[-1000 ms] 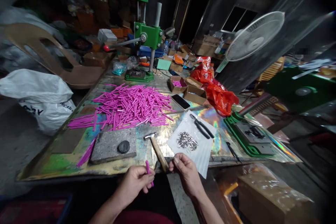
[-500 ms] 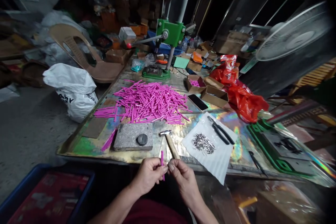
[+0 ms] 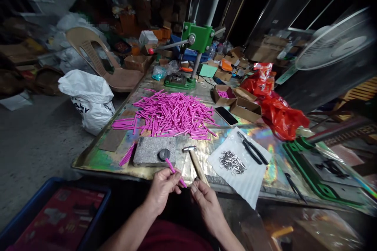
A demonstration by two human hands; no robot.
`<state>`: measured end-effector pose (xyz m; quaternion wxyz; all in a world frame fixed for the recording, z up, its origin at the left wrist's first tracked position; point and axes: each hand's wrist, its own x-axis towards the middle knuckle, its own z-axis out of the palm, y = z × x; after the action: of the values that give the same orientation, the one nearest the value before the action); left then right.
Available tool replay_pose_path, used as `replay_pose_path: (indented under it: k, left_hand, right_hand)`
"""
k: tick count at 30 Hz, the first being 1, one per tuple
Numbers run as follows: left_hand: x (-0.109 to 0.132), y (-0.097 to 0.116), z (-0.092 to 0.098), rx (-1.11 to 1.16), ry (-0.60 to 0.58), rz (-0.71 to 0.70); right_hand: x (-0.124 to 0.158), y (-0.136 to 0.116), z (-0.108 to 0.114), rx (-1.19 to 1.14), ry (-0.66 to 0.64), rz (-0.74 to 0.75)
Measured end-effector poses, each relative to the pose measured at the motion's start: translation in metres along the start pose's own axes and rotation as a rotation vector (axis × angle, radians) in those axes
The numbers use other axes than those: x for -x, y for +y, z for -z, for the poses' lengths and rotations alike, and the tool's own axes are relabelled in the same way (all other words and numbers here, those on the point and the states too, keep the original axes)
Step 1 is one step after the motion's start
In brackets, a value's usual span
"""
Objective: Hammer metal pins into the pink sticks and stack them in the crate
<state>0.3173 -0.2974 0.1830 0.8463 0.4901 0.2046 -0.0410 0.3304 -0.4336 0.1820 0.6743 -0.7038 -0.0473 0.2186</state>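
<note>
My left hand point(image 3: 161, 189) pinches a pink stick point(image 3: 176, 173), which slants from the round dark disc on the stone block point(image 3: 150, 151) down toward my right hand. Close beside the stick's lower end, my right hand point(image 3: 204, 198) has thumb and fingers pressed together; whatever is between them is too small to make out. A hammer point(image 3: 197, 164) lies just beyond my right hand, its head toward the block. A large heap of pink sticks point(image 3: 176, 113) covers the table behind. Small metal pins point(image 3: 232, 162) are piled on a white sheet point(image 3: 250, 188) at the right.
Pliers point(image 3: 252, 148) lie on the sheet. A phone point(image 3: 226, 115) and small cardboard boxes point(image 3: 246, 109) are further back. A green press point(image 3: 197, 37) stands at the table's back, another green base point(image 3: 321, 172) at the right. A blue crate point(image 3: 101, 208) is at lower left.
The pink stick has tipped from upright to slanting, its upper end now at the disc. My left hand has moved slightly left and my right hand slightly right. The whole view has shifted a little.
</note>
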Motion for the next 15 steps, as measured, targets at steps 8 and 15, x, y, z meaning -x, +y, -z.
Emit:
replay_pose_path:
  k: [8,15]
  left_hand:
    - [0.0036,0.004,-0.0031,0.137,0.052,0.024]
    - [0.0028,0.001,-0.0035,0.134,0.051,0.024]
  right_hand:
    - [0.0,-0.0014,-0.0091,-0.094,0.017,-0.024]
    - [-0.0007,0.0022,-0.0094,-0.118,0.025,-0.033]
